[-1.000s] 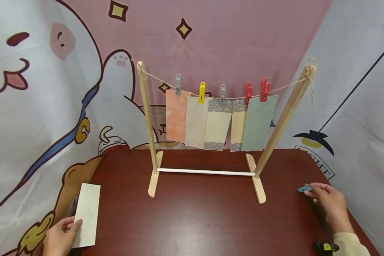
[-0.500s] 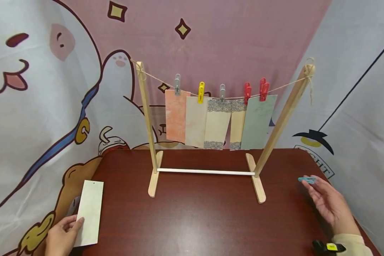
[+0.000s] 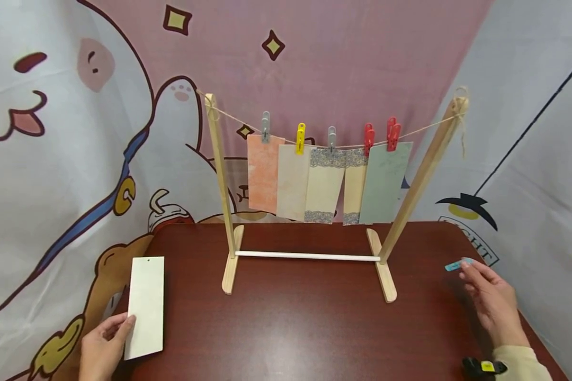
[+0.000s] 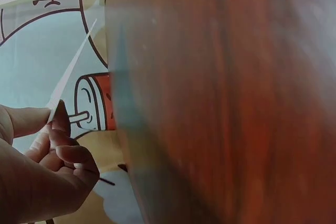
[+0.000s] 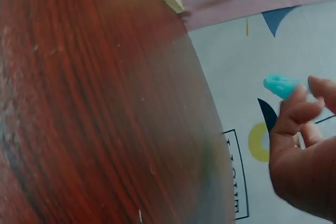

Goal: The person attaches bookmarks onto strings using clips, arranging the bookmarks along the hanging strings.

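My left hand pinches a long cream paper card by its left edge, between thumb and fingers. The card has a small hole near its top and shows almost edge-on in the left wrist view. At the right side of the table, my right hand pinches a blue clothespin by one end, its other end pointing left. Several cards hang from a twine line on a wooden stand: an orange card, a pale one, two with lace-patterned borders, and a green card at the right.
Grey, yellow and red clothespins grip the hung cards, such as the yellow clothespin. The stand has two posts, the right post leaning outward, and a white crossbar. Under it is a dark red-brown table. A cartoon-printed cloth hangs behind.
My left hand has moved right and up with the cream card, which stands more upright. My right hand has shifted its fingers on the blue clothespin and raised it slightly.
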The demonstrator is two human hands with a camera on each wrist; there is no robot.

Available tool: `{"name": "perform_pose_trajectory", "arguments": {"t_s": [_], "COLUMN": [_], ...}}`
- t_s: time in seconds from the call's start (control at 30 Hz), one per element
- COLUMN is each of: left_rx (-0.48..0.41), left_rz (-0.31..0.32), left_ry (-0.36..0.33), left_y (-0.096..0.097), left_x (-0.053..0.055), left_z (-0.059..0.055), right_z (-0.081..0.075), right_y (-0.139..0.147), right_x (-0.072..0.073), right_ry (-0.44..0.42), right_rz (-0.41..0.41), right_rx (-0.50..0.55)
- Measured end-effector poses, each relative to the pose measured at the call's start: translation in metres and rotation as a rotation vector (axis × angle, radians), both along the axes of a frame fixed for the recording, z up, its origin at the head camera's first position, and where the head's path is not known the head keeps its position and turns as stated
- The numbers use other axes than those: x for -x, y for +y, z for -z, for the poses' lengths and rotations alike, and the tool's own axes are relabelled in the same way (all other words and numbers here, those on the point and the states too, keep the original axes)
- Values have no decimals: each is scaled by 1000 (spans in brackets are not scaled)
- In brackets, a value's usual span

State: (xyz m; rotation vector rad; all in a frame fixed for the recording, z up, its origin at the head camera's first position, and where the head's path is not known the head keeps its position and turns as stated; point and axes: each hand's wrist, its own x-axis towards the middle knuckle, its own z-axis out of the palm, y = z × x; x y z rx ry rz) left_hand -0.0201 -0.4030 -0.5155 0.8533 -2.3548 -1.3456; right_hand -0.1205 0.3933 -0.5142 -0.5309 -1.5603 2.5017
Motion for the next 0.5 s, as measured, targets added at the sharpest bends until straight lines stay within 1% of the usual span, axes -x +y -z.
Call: {"name": "perform_pose_trajectory", "arguments": {"t_s": [0.07, 0.1, 0.2, 0.27, 0.33, 0.4, 0.5], "left_rx": [-12, -27, -64, -78, -70, -60, -56], "left_rz": [-11, -16, -35, -40, -43, -33, -3], "left_ry": [15, 28, 68, 99, 124, 163, 219], "left_y": [3, 5, 12, 17, 23, 30, 38], "left_x": [0, 1, 4, 7, 10, 13, 17], "left_z": [-1, -2, -4, -6, -9, -11, -14], "right_z": [-3, -4, -8, -11, -15, -20, -26], "right_y": [-6, -10, -19, -25, -29, -33, -37], "right_x": [0, 0, 2, 4, 5, 7, 9], "right_ry": [-23, -29, -25, -14, -2, 10, 23], "right_rz": [64, 99, 180, 210, 218, 215, 206], "right_rx": [-159, -218, -330, -359, -376, -390, -422]}}
